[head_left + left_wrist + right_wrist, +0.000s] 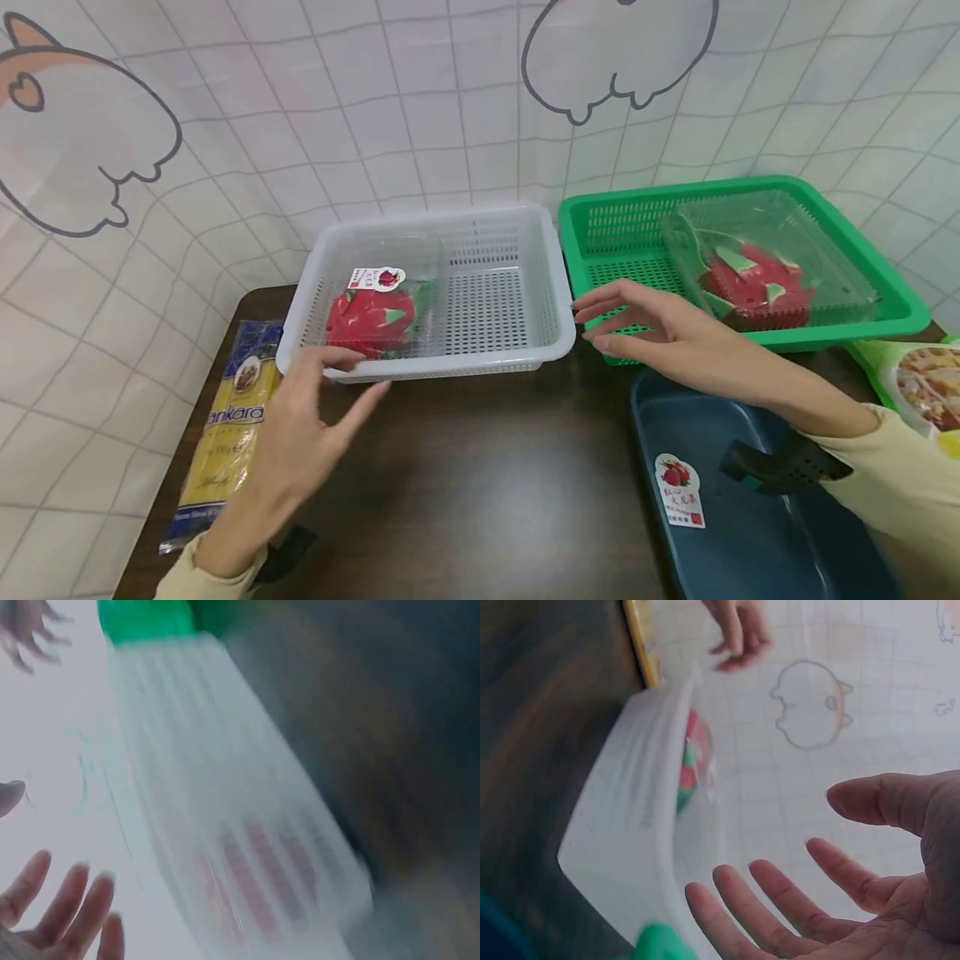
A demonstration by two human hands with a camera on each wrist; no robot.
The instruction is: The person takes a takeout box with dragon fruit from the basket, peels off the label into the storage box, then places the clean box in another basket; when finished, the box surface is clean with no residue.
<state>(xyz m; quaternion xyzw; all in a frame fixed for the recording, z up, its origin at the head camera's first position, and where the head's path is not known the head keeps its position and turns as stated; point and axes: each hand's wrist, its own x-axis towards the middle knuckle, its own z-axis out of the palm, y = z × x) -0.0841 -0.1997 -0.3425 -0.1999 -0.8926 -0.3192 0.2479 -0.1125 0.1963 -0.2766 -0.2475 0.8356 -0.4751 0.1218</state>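
Observation:
My left hand [303, 429] hovers at the front left of the white basket [442, 365], thumb and fingers spread apart and nothing between them. Inside that basket's left side lies a clear plastic box with a red and green dragon fruit [371, 321] and a sticker on its lid. My right hand [656, 329] hangs by the white basket's right corner, overlapping the front left of the green basket [600, 217] in the head view. Its fingers are loosely extended and hold nothing. A second clear box [847, 287] with a dragon fruit sits in the green basket.
A dark blue tray [738, 542] bearing a dragon fruit sticker [679, 490] stands at the front right, under my right forearm. Left lies a yellow and blue pasta packet [232, 425]. A green food bag [918, 375] is at the right edge. Behind the baskets hangs a checked cloth [450, 108].

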